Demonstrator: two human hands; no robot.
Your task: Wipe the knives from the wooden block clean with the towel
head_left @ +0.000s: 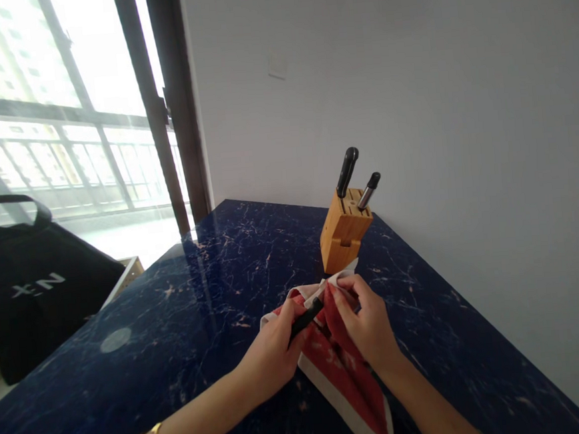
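My left hand (273, 352) is closed round the black handle of a knife (305, 319); its blade is hidden inside a red and white cloth (344, 373). My right hand (365, 321) pinches that cloth around the blade. Both hands work just above the dark blue marbled counter (177, 319). Behind them stands a wooden knife block (343, 233) with two black-handled tools in its slots.
A black bag (29, 291) sits at the left beyond the counter's edge, over a white perforated crate (128, 270). A grey wall runs along the counter's right side. A large window with a dark frame (161, 113) fills the far left.
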